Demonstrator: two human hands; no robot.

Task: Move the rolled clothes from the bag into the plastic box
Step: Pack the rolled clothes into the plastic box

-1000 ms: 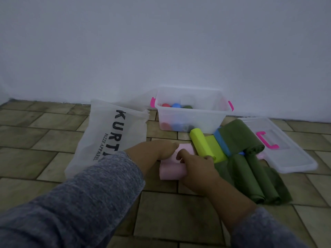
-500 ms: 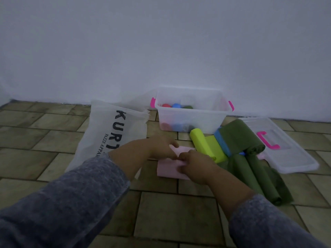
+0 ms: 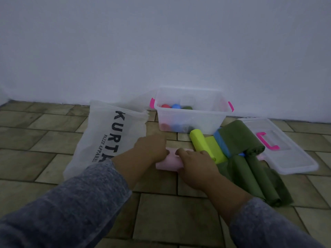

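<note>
Tiled floor [image 3: 170,212] fills the lower half of frame, w/ a plain pale wall [image 3: 161,42] above. Lighting is dim.

Centre frame: both hands press on a pink roll [image 3: 170,162] lying on the floor. Left hand [image 3: 151,146] is curled over its left end, fingers bent down onto the cloth. Right hand [image 3: 195,165] covers its right end, fingers bent and closed onto the cloth. Neither has lifted it; it looks like the roll is being tightened or gathered before pickup.

Left of centre, a white bag [image 3: 107,136] lies flat, printed "KURT…" in black. Can't tell if anything is left inside.

Upper centre, against the wall: a clear box [image 3: 192,119] w/ pink handles, lid off. Lid [image 3: 286,151] lies at right of frame, pink handle on top.

To do this step well (my judgement): keep both ends squeezed so the roll doesn't unwind, lift it level, then carry it up-frame and stand it on end beside the others in the box's free right side.

Counts:
- Box: 1. Lid: 1. Bag: 1.
- Rolls in box: 3 seen — red [image 3: 165,105], blue [image 3: 176,106], green [image 3: 187,107].
- On floor, right of hands: 1 lime roll [image 3: 198,140], partly unrolled; 1 blue piece [image 3: 221,144], mostly hidden; approx 3 dark green rolls [image 3: 250,176], overlapping, so count is unsure.
- Pink roll under hands: 1. A sliver of pink shows by the lid; unclear what.
</note>
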